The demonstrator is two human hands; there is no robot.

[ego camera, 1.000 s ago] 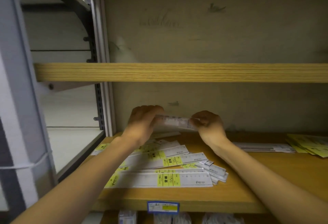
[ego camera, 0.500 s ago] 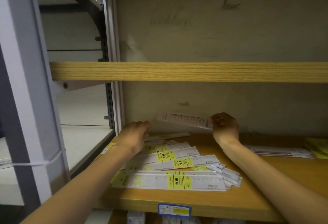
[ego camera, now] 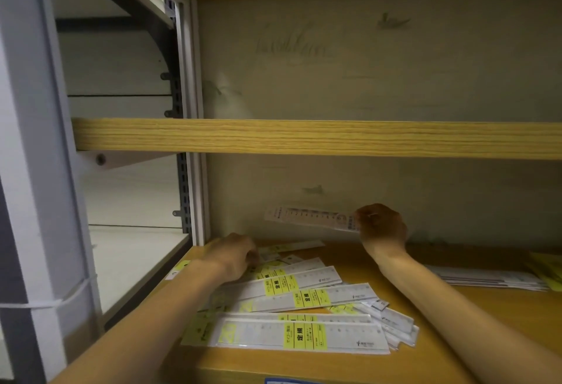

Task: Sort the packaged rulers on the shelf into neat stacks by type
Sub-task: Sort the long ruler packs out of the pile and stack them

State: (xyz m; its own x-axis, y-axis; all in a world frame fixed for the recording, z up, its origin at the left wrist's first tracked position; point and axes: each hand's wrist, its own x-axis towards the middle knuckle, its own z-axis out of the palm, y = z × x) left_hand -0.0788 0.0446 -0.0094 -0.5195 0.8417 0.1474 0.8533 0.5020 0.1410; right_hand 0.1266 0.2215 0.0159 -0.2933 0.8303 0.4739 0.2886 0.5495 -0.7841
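Observation:
A loose pile of packaged rulers [ego camera: 304,301] with yellow labels lies fanned out on the wooden shelf [ego camera: 425,338]. My right hand [ego camera: 381,228] pinches one end of a small pale ruler [ego camera: 310,219] and holds it in the air near the back wall. My left hand [ego camera: 235,257] is down at the far left end of the pile, its fingers curled on the packages there; what the fingertips grip is hidden.
A flat stack of white ruler packages [ego camera: 486,277] lies at the right, with yellow packages [ego camera: 547,271] beyond it. The upper shelf board [ego camera: 304,139] hangs over my hands. A grey metal upright [ego camera: 194,171] bounds the left side.
My left hand let go of the small ruler and dropped to the left end of the pile. My right hand alone now carries that ruler, shifted right.

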